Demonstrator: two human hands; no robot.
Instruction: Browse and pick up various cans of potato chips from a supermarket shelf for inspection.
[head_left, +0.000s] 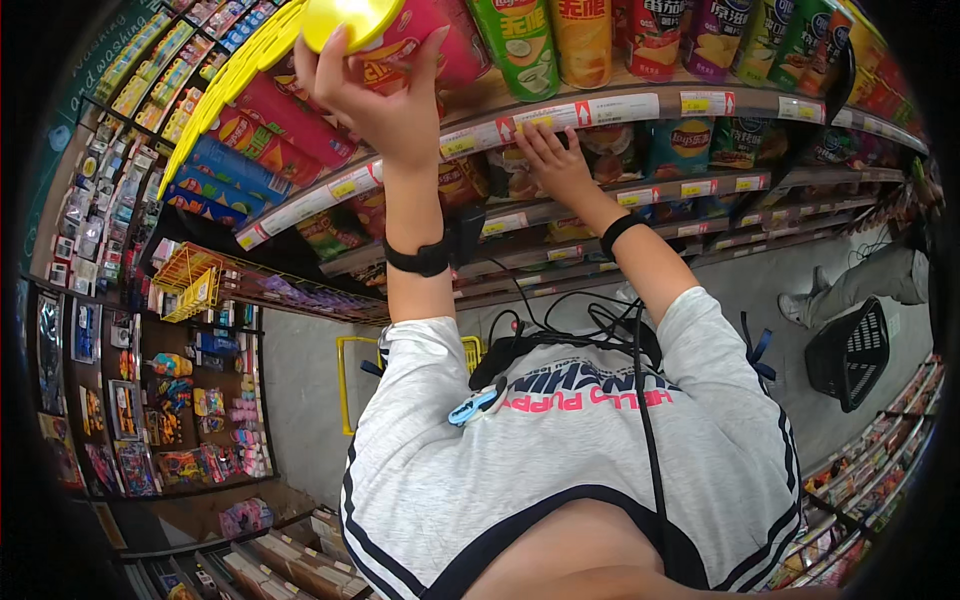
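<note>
My left hand (382, 97) grips a pink Lay's chip canister with a yellow lid (349, 22), at the top left of the view, above a row of canisters on the shelf. Pink canisters (300, 120) stand beside and below it, and a green canister (521, 49) and an orange one (581, 45) are to its right. My right hand (555, 154) rests with spread fingers on the price-label strip (619, 109) at the shelf's front edge, holding nothing. Bagged chips (679, 146) fill the shelf under it.
A yellow wire basket rack (191, 281) juts out at the left, near hanging goods. On the grey floor at the right are a black shopping basket (847, 356) and another person's leg and shoe (802, 304). Black cables (570, 307) hang before my chest.
</note>
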